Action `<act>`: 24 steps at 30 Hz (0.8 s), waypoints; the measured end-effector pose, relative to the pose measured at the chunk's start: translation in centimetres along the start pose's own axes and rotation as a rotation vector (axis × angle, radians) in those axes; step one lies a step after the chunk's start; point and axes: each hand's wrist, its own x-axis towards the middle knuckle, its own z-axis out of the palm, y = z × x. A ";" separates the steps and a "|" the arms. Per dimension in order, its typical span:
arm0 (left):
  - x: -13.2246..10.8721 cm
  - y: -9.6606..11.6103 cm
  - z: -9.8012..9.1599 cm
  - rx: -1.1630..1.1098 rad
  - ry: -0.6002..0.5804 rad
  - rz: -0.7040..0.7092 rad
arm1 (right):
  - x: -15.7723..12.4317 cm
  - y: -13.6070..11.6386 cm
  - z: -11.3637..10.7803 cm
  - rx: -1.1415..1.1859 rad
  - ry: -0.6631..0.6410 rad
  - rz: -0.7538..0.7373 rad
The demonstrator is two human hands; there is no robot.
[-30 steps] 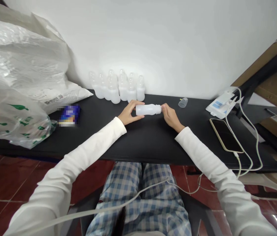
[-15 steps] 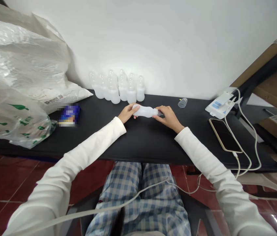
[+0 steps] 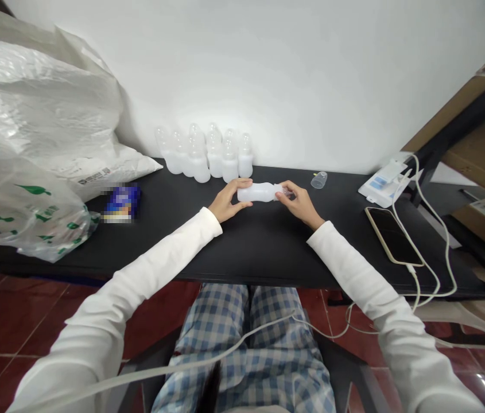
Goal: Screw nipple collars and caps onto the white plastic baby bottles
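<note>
Milky plastic bottle (image 3: 256,192) held level over the black tabletop (image 3: 263,249), crosswise to the body and close to the table's far edge. Left hand (image 3: 227,201) curled around the bottle's body, right hand (image 3: 299,202) closed on the narrow neck end: both grips clamped on it, the hands apart at opposite ends. Work in hand, by the look of it: handling this one bottle at its neck, away from the row of matching bottles (image 3: 201,155) along the wall. Steady left-hand support seems called for at this point. Small clear plastic cap (image 3: 318,180) lying just beyond the right hand. Neck tip mostly hidden by fingers — something clear there, too small to make out.
</note>
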 end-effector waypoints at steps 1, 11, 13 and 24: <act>0.0 0.4 0.0 0.022 0.012 -0.002 | 0.1 0.4 -0.2 -0.019 -0.003 -0.028; 1.2 0.9 0.0 -0.347 0.439 -0.528 | 0.3 7.7 -3.3 -0.568 0.456 0.181; 1.6 0.4 -0.1 -0.431 0.513 -0.615 | 0.0 8.7 -4.0 -0.615 0.436 0.288; 1.9 0.1 -0.3 -0.463 0.605 -0.693 | 0.7 4.2 -2.3 0.073 0.355 0.123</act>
